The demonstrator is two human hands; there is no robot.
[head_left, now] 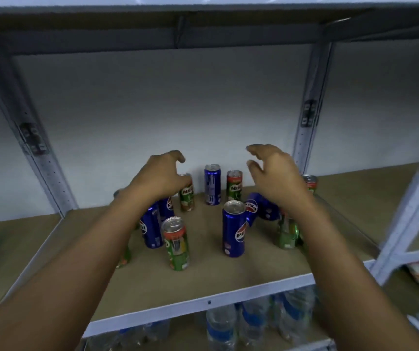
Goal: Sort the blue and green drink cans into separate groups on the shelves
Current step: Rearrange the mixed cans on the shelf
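Both bare forearms reach forward and up from the bottom corners, converging toward the middle. The left hand [161, 177] is held palm down, fingers loosely curled, thumb pointing right, holding nothing. The right hand [274, 173] is raised a little higher, fingers bent in a loose claw, thumb apart from them, also holding nothing.

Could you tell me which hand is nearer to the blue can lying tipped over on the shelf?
The right hand. It hovers directly above the tipped blue can, fingers spread and holding nothing. The left hand hovers well off to that can's left, above other cans.
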